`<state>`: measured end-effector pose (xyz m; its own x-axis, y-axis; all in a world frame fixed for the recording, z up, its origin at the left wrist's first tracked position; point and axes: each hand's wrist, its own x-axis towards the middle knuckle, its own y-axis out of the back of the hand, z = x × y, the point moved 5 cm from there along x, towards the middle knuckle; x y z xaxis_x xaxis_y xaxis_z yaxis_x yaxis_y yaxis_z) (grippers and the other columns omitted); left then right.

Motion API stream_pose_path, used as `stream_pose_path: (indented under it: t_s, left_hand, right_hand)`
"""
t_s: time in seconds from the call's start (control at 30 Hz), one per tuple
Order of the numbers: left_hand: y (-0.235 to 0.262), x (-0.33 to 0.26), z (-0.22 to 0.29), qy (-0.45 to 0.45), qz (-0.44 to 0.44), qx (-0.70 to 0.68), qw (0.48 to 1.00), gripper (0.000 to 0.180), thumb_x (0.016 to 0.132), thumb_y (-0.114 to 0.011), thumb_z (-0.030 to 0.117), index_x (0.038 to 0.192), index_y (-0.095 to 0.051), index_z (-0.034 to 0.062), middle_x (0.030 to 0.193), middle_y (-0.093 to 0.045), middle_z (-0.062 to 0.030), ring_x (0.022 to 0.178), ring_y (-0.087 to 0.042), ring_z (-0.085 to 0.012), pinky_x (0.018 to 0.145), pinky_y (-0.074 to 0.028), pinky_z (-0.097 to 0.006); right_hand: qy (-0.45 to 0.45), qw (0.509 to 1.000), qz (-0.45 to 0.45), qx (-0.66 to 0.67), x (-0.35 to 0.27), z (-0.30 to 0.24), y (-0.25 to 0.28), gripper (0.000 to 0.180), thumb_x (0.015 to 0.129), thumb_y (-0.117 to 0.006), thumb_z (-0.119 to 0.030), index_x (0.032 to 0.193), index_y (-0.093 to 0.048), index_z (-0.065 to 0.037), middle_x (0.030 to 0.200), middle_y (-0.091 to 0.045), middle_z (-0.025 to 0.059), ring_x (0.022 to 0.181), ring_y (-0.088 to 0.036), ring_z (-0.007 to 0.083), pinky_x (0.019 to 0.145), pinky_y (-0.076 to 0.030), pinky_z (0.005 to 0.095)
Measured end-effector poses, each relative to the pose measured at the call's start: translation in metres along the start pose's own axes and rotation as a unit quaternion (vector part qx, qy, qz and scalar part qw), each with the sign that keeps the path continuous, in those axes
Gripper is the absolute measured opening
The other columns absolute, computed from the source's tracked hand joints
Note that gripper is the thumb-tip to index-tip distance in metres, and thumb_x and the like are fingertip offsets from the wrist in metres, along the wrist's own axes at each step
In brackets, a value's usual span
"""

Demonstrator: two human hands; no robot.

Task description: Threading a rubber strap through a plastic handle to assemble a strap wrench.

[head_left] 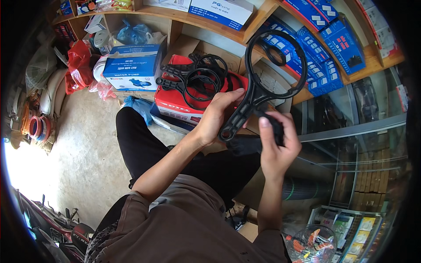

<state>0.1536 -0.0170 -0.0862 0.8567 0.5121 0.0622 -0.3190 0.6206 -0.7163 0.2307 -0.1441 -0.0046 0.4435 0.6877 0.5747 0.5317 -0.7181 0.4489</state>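
A black plastic filter housing wrench (251,97), with a large ring and a ribbed handle, is tilted up in front of me. My left hand (215,115) is closed on its handle from the left, the thumb near the ring's base. My right hand (280,142) pinches a bunched black cloth (245,145) against the handle's right side; part of the cloth hangs below. Through the large ring shows a smaller black ring (272,56); whether it belongs to the same wrench I cannot tell. Several similar black wrenches (189,75) lie piled on a red box (175,100) beyond my left hand.
A blue and white water pump box (133,65) stands left of the red box. Wooden shelves (258,22) with blue packages (344,44) run along the far side. A glass case (351,131) is at right, and a basket (312,243) with small items at lower right.
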Motion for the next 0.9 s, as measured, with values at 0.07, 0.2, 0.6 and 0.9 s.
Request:
stream_pose_path:
  t_s: [0.07,0.2,0.6,0.9]
  left_hand:
    - [-0.004,0.000,0.000,-0.013,0.009,-0.017,1.000,0.045,0.111,-0.047,0.037,0.096,-0.070,0.0014,0.076,-0.066,-0.0060,0.066,-0.061,-0.0109,0.059,-0.048,-0.024]
    - [0.000,0.000,-0.003,0.001,0.026,-0.005,1.000,0.041,0.114,-0.047,0.029,0.098,-0.072,-0.0003,0.083,-0.069,-0.0031,0.071,-0.062,-0.0081,0.066,-0.050,-0.026]
    - [0.015,0.008,-0.005,0.087,0.046,0.155,0.983,0.035,0.110,-0.053,0.022,0.098,-0.076,-0.0020,0.088,-0.071,-0.0015,0.078,-0.061,-0.0074,0.071,-0.049,-0.026]
    - [0.007,0.017,0.008,0.142,0.051,0.150,0.977,0.040,0.111,-0.052,0.026,0.088,-0.072,-0.0005,0.073,-0.063,-0.0010,0.066,-0.058,-0.0085,0.059,-0.046,-0.028]
  right_hand:
    - [0.098,0.993,-0.020,-0.066,0.005,-0.008,-0.010,0.023,0.088,-0.080,0.000,0.109,-0.072,0.000,0.093,-0.065,0.0084,0.079,-0.068,0.0204,0.070,-0.053,0.0322]
    - [0.212,0.959,-0.060,-0.179,0.008,-0.001,-0.016,0.038,0.080,-0.081,0.003,0.116,-0.070,-0.004,0.092,-0.063,0.0088,0.080,-0.069,0.0291,0.065,-0.054,0.0376]
    - [0.075,0.988,-0.127,-0.053,-0.010,0.033,-0.033,0.035,0.084,-0.072,0.005,0.119,-0.065,0.002,0.093,-0.060,0.0153,0.081,-0.065,0.0342,0.069,-0.051,0.0424]
    - [0.163,0.968,-0.157,-0.105,0.011,0.029,-0.029,0.040,0.077,-0.077,0.005,0.116,-0.066,0.002,0.092,-0.058,0.0133,0.083,-0.064,0.0324,0.071,-0.052,0.0420]
